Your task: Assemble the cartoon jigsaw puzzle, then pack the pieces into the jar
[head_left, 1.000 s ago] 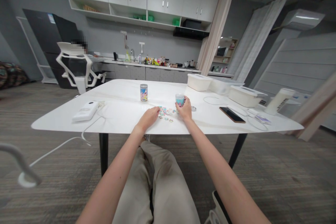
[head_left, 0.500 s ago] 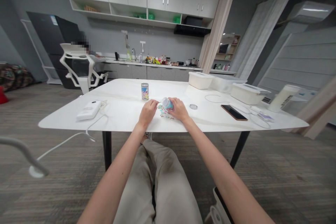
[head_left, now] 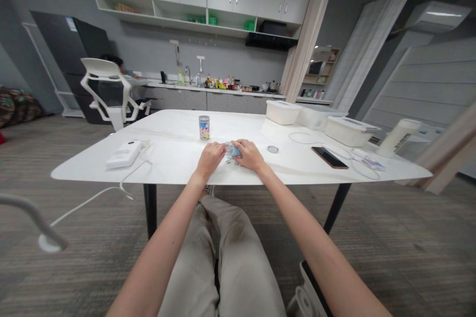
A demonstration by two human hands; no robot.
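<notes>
The right hand (head_left: 250,155) curled firmly around a tilted jar (head_left: 232,149); the half-curled left hand (head_left: 210,158) met its other end, grip unclear; small pieces (head_left: 231,161) lay beneath on the table (head_left: 92,168).

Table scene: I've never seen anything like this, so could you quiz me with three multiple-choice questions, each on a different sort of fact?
1. Where is the smartphone?
A) On the table, right of the hands
B) On the kitchen counter
C) On the floor

2. What colour is the frame of the office chair?
A) Red
B) White
C) Green

3. What state is the small blue-tinted bottle in?
A) Lying alone beside the phone
B) Standing on a shelf
C) Held between the left hand and the right hand

Answers:
1. A, since it lies on the tabletop.
2. B, since the frame shows white.
3. C, since both hands close around it.
</notes>
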